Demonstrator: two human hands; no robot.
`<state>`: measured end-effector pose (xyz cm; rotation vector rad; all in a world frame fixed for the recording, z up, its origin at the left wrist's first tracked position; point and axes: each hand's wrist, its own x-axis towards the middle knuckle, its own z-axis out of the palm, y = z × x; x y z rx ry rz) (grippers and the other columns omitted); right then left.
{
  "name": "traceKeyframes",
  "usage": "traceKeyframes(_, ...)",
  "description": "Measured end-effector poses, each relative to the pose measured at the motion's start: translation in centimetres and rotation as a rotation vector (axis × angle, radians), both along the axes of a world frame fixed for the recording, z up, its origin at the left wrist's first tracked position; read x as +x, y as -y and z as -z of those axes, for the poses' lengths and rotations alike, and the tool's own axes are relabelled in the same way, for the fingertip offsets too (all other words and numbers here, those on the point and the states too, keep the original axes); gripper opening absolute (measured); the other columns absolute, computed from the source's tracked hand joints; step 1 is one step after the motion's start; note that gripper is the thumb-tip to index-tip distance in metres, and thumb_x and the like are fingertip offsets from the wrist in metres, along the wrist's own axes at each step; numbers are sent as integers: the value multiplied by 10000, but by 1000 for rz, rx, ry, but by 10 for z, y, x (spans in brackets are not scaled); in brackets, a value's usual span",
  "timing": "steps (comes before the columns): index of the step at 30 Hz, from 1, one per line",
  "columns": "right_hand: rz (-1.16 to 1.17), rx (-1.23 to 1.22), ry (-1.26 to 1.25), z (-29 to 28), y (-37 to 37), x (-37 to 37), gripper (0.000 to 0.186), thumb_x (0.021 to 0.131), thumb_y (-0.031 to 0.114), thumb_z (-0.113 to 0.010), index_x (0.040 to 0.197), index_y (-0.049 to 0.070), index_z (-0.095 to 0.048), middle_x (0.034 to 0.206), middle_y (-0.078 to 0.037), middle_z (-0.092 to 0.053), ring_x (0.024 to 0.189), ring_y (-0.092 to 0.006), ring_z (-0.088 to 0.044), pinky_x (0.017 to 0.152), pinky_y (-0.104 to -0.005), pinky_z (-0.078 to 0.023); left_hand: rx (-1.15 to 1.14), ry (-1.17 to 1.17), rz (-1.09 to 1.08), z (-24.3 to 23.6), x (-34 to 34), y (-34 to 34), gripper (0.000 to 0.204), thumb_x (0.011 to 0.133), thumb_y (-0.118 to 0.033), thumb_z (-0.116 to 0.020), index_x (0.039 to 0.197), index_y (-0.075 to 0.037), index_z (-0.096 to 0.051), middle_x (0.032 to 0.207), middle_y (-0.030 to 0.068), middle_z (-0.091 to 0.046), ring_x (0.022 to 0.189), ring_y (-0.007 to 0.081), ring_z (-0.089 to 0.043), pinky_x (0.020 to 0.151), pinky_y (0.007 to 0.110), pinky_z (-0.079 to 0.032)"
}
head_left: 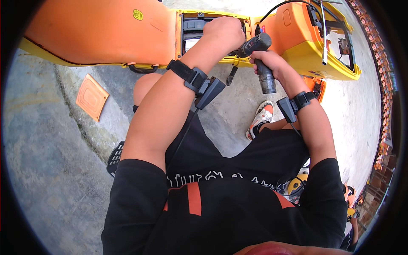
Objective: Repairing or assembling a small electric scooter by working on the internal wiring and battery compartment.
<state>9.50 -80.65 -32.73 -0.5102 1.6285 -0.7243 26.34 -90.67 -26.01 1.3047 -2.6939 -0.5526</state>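
Note:
An orange and yellow vehicle body (110, 29) stretches across the top, with a rectangular compartment (179, 34) uncovered in its middle. Black parts and a white block (191, 43) show inside it. Over the compartment's right half, my left hand (223, 34) is closed, its fingertips hidden behind the back of the hand. My right hand (274, 63) grips the handle of a black cordless drill (267, 80). The drill's nose points left, close beside my left hand at the compartment's near right edge; its tip is hard to make out.
A square orange cover panel (92, 97) lies on the concrete floor at the left. From the yellow edge hangs a small black lever (232, 75). Black cables and a metal rod (324, 38) stand at the upper right. Orange parts (315, 87) lie behind my right forearm.

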Motion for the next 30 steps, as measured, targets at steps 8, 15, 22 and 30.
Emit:
traceKeyframes(8,38,7,-1,0,5,0,155,838,171,-630,804,29,-579,673,-65,-583,546,-170,-571,533,-332,-531,12,31,6,5,4,5,340,870,-288,-498,1027,-65,-701,1001,172,-691,957,334,-659,838,439,-522)
traceKeyframes(15,22,-14,-13,-3,2,5,149,837,163,-625,790,33,-570,665,-65,-582,533,-170,-569,533,-332,-533,51,68,-2,7,4,-1,243,822,-193,-575,943,-47,-729,965,160,-703,914,336,-679,768,433,-541)
traceKeyframes(22,25,-19,36,1,5,-3,136,831,149,-629,842,21,-584,711,-52,-594,561,-148,-581,541,-320,-540,7,176,62,32,3,-2,266,858,-256,-570,983,-53,-689,969,177,-691,941,344,-665,810,451,-533)
traceKeyframes(30,16,-15,-13,10,4,-7,164,818,153,-630,798,-5,-591,703,-92,-602,563,-200,-595,529,-353,-536,427,-12,39,149,-1,-11,464,796,-140,-642,1243,-56,-549,1119,221,-649,1065,348,-625,899,381,-492)
